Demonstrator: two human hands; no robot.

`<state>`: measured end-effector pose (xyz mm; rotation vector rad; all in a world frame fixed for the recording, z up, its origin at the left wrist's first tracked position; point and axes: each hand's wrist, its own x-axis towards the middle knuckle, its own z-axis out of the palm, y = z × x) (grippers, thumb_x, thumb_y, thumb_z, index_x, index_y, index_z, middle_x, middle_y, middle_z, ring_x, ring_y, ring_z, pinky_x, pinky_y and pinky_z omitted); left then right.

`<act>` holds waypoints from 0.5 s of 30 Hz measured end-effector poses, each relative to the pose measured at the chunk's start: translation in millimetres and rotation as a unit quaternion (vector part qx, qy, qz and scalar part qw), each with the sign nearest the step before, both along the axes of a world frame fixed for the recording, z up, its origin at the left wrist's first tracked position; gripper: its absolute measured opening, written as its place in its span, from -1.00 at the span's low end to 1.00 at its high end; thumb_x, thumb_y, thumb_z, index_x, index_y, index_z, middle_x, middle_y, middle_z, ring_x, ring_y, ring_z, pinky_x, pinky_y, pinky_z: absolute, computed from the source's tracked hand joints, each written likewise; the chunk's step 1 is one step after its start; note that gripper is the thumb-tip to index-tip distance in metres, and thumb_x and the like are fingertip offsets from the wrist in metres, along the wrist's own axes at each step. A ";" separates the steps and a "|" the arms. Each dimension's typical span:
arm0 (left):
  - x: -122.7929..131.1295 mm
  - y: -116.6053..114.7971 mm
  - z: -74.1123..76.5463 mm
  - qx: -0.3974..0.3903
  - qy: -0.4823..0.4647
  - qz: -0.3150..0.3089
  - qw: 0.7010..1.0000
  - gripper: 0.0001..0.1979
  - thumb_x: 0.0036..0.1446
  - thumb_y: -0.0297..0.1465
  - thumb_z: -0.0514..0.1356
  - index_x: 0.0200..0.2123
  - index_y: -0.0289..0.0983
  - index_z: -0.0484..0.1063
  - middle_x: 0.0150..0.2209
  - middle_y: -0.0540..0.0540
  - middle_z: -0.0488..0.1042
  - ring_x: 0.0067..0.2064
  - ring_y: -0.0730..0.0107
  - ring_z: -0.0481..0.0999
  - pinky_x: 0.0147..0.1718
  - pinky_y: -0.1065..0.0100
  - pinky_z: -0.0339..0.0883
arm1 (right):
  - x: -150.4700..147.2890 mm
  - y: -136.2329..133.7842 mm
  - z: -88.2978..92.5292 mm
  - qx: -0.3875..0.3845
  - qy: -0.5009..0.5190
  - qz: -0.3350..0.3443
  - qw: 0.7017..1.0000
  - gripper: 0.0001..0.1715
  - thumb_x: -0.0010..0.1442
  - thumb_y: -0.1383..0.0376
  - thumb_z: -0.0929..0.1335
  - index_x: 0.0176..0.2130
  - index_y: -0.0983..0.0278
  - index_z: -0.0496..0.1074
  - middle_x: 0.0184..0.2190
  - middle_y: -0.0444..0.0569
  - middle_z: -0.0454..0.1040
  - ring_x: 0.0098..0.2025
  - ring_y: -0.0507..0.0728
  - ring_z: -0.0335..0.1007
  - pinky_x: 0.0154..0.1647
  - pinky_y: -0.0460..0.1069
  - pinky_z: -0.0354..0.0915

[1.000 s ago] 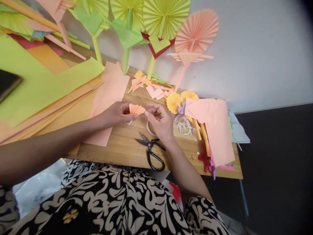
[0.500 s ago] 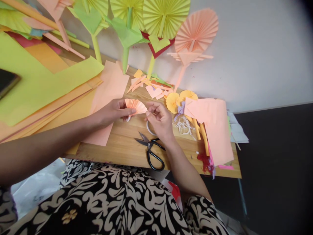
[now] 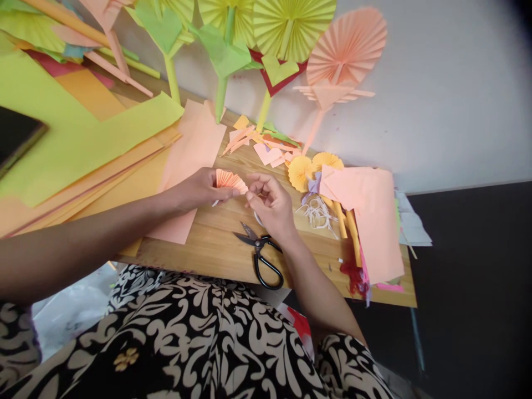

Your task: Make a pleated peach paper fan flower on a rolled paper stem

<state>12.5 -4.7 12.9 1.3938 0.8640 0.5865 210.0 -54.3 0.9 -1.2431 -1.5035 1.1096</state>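
Observation:
A small peach paper fan [image 3: 230,180], folded in narrow pleats, is spread part way between my two hands. My left hand [image 3: 204,187] grips its left side and lower edge, the thumb lying along the bottom. At the right end of the fan, my right hand [image 3: 271,204] has thumb and forefinger pressed together on the edge, the other fingers curled. Just below that hand, black-handled scissors [image 3: 261,252] lie on the wooden table [image 3: 216,244] with their blades apart. A white ring-shaped thing [image 3: 258,220] is mostly hidden behind my right hand.
Paper flowers with pleated heads, such as a peach one [image 3: 347,47], lean on the wall. Coloured sheets [image 3: 103,130] cover the left side, with a dark flat object [image 3: 19,136] on top. Paper scraps [image 3: 266,152], white strings [image 3: 318,213] and folded peach paper [image 3: 378,221] lie to the right.
My left thumb has slid right along the fan, and the pleats look more gathered. More of the white ring is now covered by my right hand. The whole view has shifted slightly.

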 end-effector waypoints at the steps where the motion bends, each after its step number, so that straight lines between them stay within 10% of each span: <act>1: -0.2 0.3 0.8 0.007 0.002 -0.003 1.000 -0.63 0.04 -0.20 0.37 -0.58 -0.26 0.31 -0.62 0.07 0.27 -0.55 0.56 0.23 -0.56 0.48 0.12 | -0.5 -0.1 0.7 0.000 -0.001 0.002 1.000 -0.63 0.21 0.18 0.40 0.02 0.13 0.43 -0.32 -0.20 0.46 -0.35 0.00 0.38 -0.30 -0.03 0.39; 15: -1.8 1.3 -2.4 0.039 0.021 -0.048 0.998 -0.62 0.09 -0.14 0.30 -0.58 -0.26 0.32 -0.60 0.08 0.23 -0.53 0.53 0.18 -0.52 0.43 0.04 | 1.5 0.8 5.2 -0.017 0.008 0.014 1.000 -0.63 0.25 0.06 0.42 0.01 0.14 0.45 -0.33 -0.19 0.44 -0.35 0.00 0.38 -0.33 -0.05 0.38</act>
